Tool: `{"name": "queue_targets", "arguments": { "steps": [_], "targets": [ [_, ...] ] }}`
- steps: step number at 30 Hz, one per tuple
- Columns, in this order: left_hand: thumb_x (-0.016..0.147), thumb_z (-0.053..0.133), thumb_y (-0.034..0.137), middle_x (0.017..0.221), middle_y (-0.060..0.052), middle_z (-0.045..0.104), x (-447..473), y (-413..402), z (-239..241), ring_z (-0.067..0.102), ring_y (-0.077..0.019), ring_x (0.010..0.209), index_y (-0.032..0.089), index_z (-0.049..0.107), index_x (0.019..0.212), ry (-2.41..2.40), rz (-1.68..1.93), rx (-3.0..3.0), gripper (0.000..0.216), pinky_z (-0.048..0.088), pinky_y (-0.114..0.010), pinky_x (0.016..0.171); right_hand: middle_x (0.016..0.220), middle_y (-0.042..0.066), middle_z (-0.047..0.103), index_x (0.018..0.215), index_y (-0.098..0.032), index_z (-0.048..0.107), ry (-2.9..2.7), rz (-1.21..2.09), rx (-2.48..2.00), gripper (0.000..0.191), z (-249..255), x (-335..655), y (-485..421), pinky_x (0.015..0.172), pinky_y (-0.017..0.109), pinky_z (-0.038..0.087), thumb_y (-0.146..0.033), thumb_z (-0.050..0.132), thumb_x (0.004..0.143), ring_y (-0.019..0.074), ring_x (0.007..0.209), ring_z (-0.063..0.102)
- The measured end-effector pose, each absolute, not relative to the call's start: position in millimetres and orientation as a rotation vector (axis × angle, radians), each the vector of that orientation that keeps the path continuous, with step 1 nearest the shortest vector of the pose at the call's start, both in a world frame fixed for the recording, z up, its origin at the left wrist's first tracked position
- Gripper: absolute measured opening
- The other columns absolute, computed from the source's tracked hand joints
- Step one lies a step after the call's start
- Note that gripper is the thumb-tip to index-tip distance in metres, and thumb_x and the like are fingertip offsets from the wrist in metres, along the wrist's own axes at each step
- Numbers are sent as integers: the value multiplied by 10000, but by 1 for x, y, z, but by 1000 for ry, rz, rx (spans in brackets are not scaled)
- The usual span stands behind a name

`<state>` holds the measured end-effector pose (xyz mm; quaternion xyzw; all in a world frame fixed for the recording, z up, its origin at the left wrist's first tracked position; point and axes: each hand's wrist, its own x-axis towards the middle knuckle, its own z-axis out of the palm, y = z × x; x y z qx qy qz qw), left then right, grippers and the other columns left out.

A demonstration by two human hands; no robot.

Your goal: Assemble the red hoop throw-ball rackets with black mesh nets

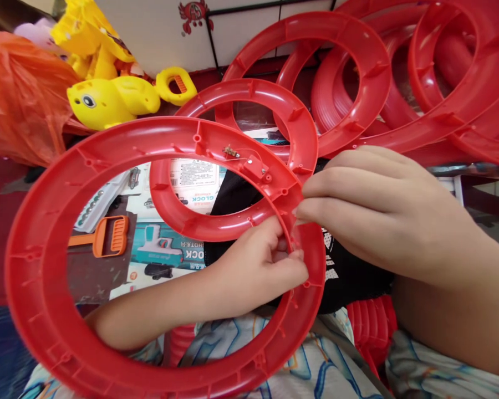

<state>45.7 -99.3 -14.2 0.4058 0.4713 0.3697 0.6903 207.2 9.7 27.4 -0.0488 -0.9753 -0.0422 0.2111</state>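
Note:
A large red plastic ring (37, 221) is tilted up before me, its hollow ribbed side facing me. My left arm passes through its middle, and my left hand (270, 260) is closed on the right part of its rim. Inside the upper channel sits a small metal part (230, 151) with a thin wire (253, 155) running along the plastic. At the channel's right side, my right hand (349, 205) has its fingertips pinched together; whatever is between them is too small to make out. Just behind stands a smaller red ring (162, 194).
More red rings (307, 33) lean at the back right. Yellow toys (112, 102) and an orange plastic bag (20, 100) lie back left. An orange toy rake (110, 236) and printed toy packaging (158, 249) show through the ring. Black cloth (349, 282) lies under my right hand.

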Motion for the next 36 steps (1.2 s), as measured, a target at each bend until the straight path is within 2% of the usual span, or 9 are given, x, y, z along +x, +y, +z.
{"name": "queue_targets", "arguments": {
  "steps": [4, 8, 11, 13, 17, 22, 25, 29, 36],
  "targets": [
    [808, 612, 151, 750, 39, 428, 44, -99, -12, 403, -92, 670, 195, 419, 756, 987, 734, 904, 205, 375, -215, 605, 882, 57, 639, 888, -142, 656, -2685, -110, -114, 321, 25, 204, 10, 713, 342, 478, -168, 363, 1017, 186, 817, 591],
    [800, 574, 94, 719, 53, 410, 45, -103, -8, 391, -81, 643, 198, 408, 772, 916, 639, 893, 198, 365, -205, 583, 929, 38, 650, 893, -157, 645, -2693, -104, -108, 326, 23, 201, 11, 714, 322, 476, -153, 346, 1024, 157, 818, 577],
    [840, 561, 102, 775, 44, 486, 48, -108, -8, 476, -88, 676, 211, 429, 925, 946, 630, 864, 192, 410, -203, 597, 930, 10, 632, 893, -181, 640, -2735, -66, -137, 375, 24, 201, 14, 726, 296, 481, -164, 296, 1042, 126, 829, 568],
    [880, 569, 146, 840, 32, 536, 49, -112, -9, 540, -101, 719, 232, 377, 1064, 944, 669, 809, 280, 457, -220, 634, 918, 5, 622, 886, -185, 640, -2758, -38, -143, 386, 24, 202, 15, 730, 290, 482, -180, 290, 1049, 116, 822, 558],
    [935, 593, 261, 830, 34, 573, 49, -114, -13, 552, -102, 689, 254, 341, 1140, 862, 718, 760, 325, 480, -236, 644, 889, 9, 615, 868, -175, 639, -2752, -28, -154, 373, 25, 203, 16, 706, 289, 467, -195, 314, 1050, 117, 792, 537],
    [922, 588, 160, 838, 26, 628, 54, -104, -15, 632, -84, 764, 195, 485, 1033, 840, 991, 705, 156, 551, -203, 741, 874, 42, 614, 862, -155, 661, -2756, -53, -181, 390, 24, 202, 16, 694, 322, 475, -205, 317, 1038, 152, 771, 516],
    [928, 572, 145, 816, 42, 639, 58, -100, -15, 644, -64, 733, 187, 496, 994, 898, 1058, 692, 108, 557, -182, 718, 858, 61, 610, 828, -140, 654, -2720, -130, -254, 384, 21, 203, 16, 714, 345, 501, -252, 352, 1037, 170, 776, 544],
    [919, 561, 162, 788, 52, 616, 55, -100, -15, 614, -68, 684, 188, 480, 991, 970, 996, 770, 112, 539, -192, 668, 872, 64, 629, 845, -140, 644, -2594, -167, -361, 278, 19, 205, 13, 747, 337, 527, -308, 494, 1009, 178, 820, 594],
    [836, 517, 76, 734, 57, 493, 44, -100, -9, 501, -86, 682, 192, 452, 853, 967, 741, 922, 134, 453, -208, 635, 926, 39, 616, 906, -158, 612, -2600, 79, -285, 230, 20, 202, 10, 728, 281, 535, -146, 405, 1006, 136, 851, 583]
  ]
}}
